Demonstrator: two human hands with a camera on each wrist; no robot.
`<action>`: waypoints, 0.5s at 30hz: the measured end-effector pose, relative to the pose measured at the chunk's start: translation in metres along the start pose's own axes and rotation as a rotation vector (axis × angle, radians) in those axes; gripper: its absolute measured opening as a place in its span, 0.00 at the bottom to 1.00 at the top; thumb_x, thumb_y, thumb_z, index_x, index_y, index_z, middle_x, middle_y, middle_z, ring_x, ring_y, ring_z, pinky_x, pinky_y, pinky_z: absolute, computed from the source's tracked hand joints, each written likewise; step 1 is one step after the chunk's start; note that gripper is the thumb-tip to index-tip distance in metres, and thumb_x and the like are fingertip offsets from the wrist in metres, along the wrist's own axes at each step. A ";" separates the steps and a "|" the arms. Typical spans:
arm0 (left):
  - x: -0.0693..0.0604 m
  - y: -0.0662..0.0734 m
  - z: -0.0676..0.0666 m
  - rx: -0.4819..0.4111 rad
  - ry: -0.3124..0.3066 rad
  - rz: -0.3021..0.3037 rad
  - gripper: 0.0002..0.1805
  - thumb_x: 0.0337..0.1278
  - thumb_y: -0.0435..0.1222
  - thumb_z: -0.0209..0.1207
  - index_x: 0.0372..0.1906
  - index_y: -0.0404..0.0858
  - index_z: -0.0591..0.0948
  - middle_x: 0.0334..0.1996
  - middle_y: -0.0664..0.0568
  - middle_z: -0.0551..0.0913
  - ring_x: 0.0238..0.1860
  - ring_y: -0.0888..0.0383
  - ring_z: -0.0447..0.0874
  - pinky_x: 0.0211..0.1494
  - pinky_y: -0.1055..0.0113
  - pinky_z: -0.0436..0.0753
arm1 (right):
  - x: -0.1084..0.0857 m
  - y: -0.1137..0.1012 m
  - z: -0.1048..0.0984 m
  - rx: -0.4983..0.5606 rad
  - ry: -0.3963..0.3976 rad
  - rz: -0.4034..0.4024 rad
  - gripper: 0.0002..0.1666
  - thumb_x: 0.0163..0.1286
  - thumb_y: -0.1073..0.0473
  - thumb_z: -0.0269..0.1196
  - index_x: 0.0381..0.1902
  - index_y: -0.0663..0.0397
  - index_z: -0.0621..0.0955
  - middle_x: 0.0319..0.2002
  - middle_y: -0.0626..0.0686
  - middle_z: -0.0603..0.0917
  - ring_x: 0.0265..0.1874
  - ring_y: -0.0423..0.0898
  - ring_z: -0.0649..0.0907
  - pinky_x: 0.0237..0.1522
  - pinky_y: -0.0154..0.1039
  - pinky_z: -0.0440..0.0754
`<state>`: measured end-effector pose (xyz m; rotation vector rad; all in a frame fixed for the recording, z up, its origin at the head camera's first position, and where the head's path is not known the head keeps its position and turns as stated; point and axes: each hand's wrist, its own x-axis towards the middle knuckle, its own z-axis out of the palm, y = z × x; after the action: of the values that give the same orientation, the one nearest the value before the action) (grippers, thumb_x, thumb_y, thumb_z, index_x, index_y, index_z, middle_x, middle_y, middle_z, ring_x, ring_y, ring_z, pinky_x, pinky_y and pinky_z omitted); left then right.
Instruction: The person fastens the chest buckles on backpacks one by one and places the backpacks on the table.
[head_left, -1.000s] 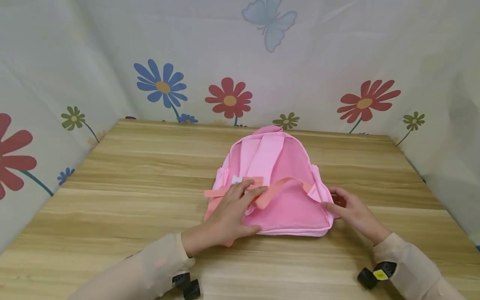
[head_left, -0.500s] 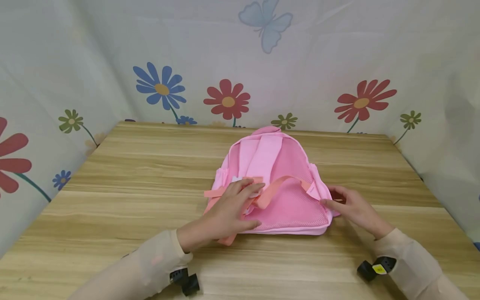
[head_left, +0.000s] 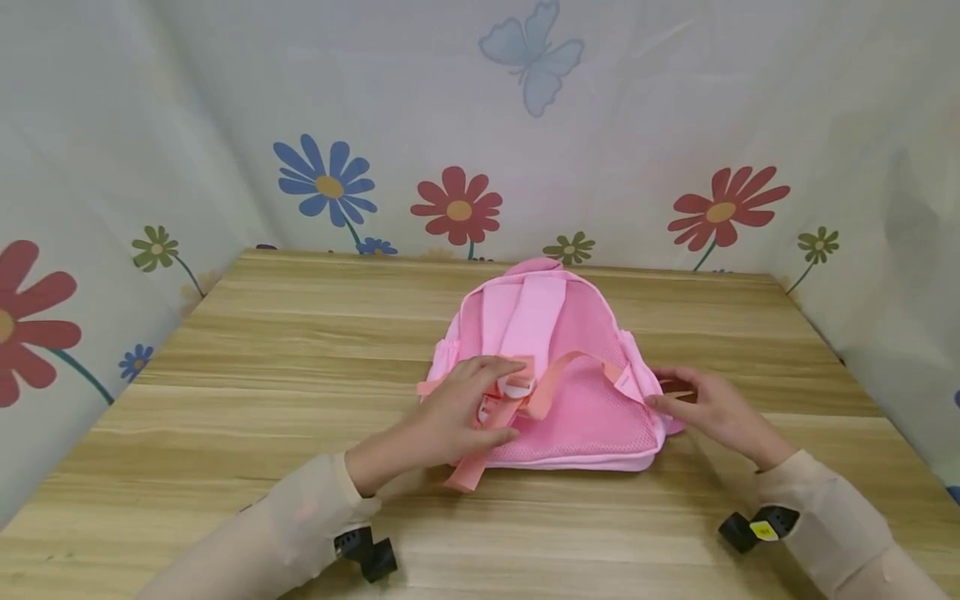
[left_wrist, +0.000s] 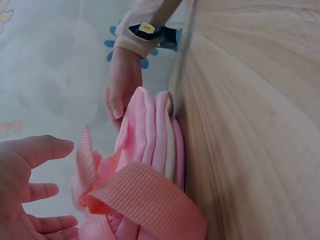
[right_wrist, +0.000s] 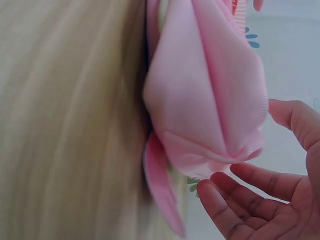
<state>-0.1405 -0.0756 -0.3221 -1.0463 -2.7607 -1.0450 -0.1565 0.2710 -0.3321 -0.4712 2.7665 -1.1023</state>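
A pink backpack [head_left: 585, 417] lies on the table with its mesh back and shoulder straps facing up. Over its lower left part, the left hand [head_left: 450, 417] is spread beside the orange webbing [head_left: 471, 468] and a white buckle [head_left: 516, 386]; in the left wrist view that hand [left_wrist: 30, 185] has its fingers apart near the orange loops [left_wrist: 150, 200]. At the bag's right side the right hand [head_left: 712, 415] is held with thumb and fingers around the edge; in the right wrist view the fingertips of this hand [right_wrist: 270, 195] are at the pink side fabric [right_wrist: 200, 90], unclenched.
The wooden table [head_left: 262, 333] extends around the bag. A pale curtain [head_left: 615, 125] with printed flowers and a butterfly hangs behind and at both sides. Each sleeved wrist carries a small black camera, one on the left [head_left: 367, 554] and one on the right [head_left: 757, 529].
The left hand has shifted slightly left, and more of the white buckle and orange webbing shows beside it. The right hand stays at the bag's edge with little change.
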 end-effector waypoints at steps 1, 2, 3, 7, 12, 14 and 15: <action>0.001 0.000 -0.001 0.000 0.006 0.006 0.37 0.49 0.41 0.69 0.67 0.41 0.69 0.64 0.47 0.71 0.66 0.50 0.67 0.63 0.53 0.75 | 0.000 -0.001 -0.001 -0.004 0.001 -0.004 0.30 0.67 0.55 0.63 0.61 0.67 0.73 0.53 0.64 0.81 0.51 0.57 0.81 0.45 0.33 0.82; 0.001 0.000 -0.003 0.002 0.015 0.015 0.37 0.50 0.41 0.69 0.66 0.41 0.69 0.63 0.47 0.72 0.66 0.49 0.67 0.63 0.52 0.74 | 0.001 -0.003 -0.003 -0.007 0.002 -0.004 0.30 0.67 0.54 0.63 0.61 0.67 0.73 0.53 0.64 0.81 0.51 0.57 0.81 0.46 0.35 0.83; 0.001 0.000 -0.004 -0.002 0.022 0.019 0.37 0.50 0.41 0.69 0.67 0.40 0.69 0.63 0.47 0.72 0.66 0.49 0.67 0.64 0.52 0.74 | 0.001 -0.005 -0.005 -0.010 0.003 0.001 0.30 0.67 0.54 0.62 0.61 0.65 0.73 0.54 0.64 0.81 0.50 0.57 0.81 0.46 0.37 0.83; 0.002 0.000 -0.011 -0.005 0.047 0.021 0.37 0.50 0.40 0.68 0.67 0.40 0.69 0.62 0.46 0.73 0.65 0.48 0.68 0.66 0.50 0.71 | 0.004 -0.014 -0.011 -0.007 0.015 -0.004 0.30 0.68 0.52 0.61 0.61 0.65 0.73 0.53 0.65 0.81 0.48 0.57 0.83 0.45 0.43 0.84; 0.005 -0.004 -0.019 -0.023 0.050 -0.020 0.37 0.52 0.40 0.68 0.67 0.40 0.68 0.62 0.45 0.73 0.65 0.48 0.69 0.67 0.48 0.71 | 0.011 -0.030 -0.014 -0.039 0.073 -0.066 0.27 0.68 0.53 0.62 0.60 0.64 0.75 0.51 0.63 0.83 0.47 0.56 0.84 0.46 0.40 0.84; 0.006 -0.007 -0.023 -0.041 0.050 -0.047 0.37 0.53 0.39 0.68 0.68 0.40 0.68 0.63 0.45 0.73 0.66 0.48 0.69 0.67 0.48 0.71 | 0.013 -0.038 -0.013 -0.056 0.092 -0.080 0.25 0.68 0.54 0.62 0.59 0.62 0.76 0.50 0.61 0.84 0.47 0.55 0.84 0.47 0.37 0.84; 0.007 -0.008 -0.025 -0.049 0.056 -0.057 0.36 0.53 0.38 0.67 0.68 0.40 0.68 0.63 0.45 0.73 0.66 0.47 0.69 0.67 0.47 0.71 | 0.015 -0.042 -0.013 -0.051 0.094 -0.091 0.25 0.68 0.54 0.62 0.58 0.62 0.77 0.50 0.61 0.84 0.46 0.55 0.84 0.46 0.37 0.84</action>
<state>-0.1566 -0.0904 -0.3061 -0.9340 -2.7493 -1.1365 -0.1632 0.2459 -0.2939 -0.5705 2.8868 -1.1021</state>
